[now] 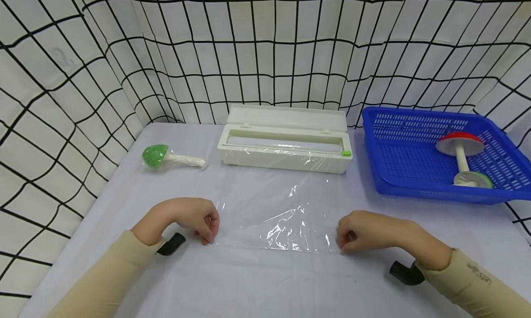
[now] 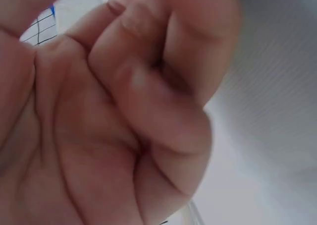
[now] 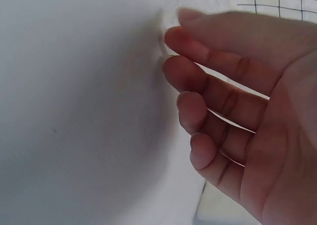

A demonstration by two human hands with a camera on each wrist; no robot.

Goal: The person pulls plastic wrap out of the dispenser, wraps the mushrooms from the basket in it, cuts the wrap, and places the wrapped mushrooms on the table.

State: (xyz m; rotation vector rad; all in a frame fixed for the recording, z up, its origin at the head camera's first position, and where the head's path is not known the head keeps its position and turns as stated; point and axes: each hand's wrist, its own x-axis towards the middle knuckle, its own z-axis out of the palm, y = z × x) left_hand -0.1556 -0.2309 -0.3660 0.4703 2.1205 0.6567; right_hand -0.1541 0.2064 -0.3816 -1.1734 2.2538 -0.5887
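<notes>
Head view: the left hand [image 1: 192, 217], fingers [image 2: 158, 106] curled, pinches one corner of clear plastic wrap [image 1: 286, 226] lying before the box [image 1: 286, 163]; the right hand [image 1: 367, 230] pinches the other. Spreading seems underway; next calls for steady tension.

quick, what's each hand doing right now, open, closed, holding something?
Left hand: closed, pinching the near left corner of the clear glossy plastic film.
Right hand: closed, pinching the film's near right corner.

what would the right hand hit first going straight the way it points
The right hand would first meet the clear film it pinches, then probably the left hand, though depth is unclear.
</notes>
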